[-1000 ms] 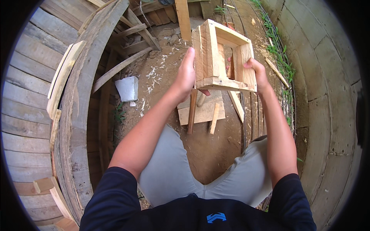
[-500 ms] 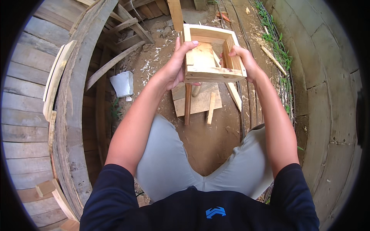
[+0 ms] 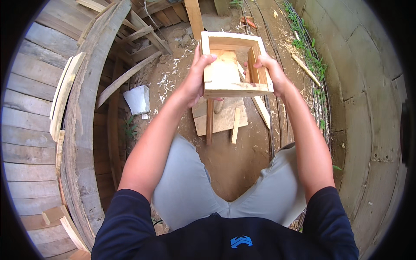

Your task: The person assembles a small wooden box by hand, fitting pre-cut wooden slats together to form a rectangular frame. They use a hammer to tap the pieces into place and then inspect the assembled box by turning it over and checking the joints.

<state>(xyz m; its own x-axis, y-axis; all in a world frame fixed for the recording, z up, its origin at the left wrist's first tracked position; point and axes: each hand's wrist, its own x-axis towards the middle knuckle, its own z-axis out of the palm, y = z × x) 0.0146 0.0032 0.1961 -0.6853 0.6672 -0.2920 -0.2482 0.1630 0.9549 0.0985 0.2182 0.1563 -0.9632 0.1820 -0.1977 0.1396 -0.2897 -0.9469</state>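
Note:
Held up in front of me is a shallow pale wooden box [image 3: 237, 89], its open side facing me. Its bottom is only partly covered; a gap on the right lets the ground show through. My left hand [image 3: 195, 78] is closed on the left wall, thumb over the inner edge and fingers underneath. Round the right wall my right hand [image 3: 275, 74] is wrapped, with fingertips inside the box. Below the box, a wooden board [image 3: 221, 123] lies on the dirt. A dark reddish stick [image 3: 209, 125] and a short pale strip [image 3: 235, 126] are by it.
A whitish block [image 3: 138, 99] sits on the dirt at left, near wood shavings [image 3: 164, 82]. A plank structure [image 3: 30, 134] with a thick beam [image 3: 77, 130] runs along the left. At right stand a grey wall [image 3: 364, 117], weeds [image 3: 318, 67] and long dark cables [image 3: 271, 30].
The box and both hands have shifted slightly left and nearer to me. The grip of both hands is unchanged, and the view has moved a little.

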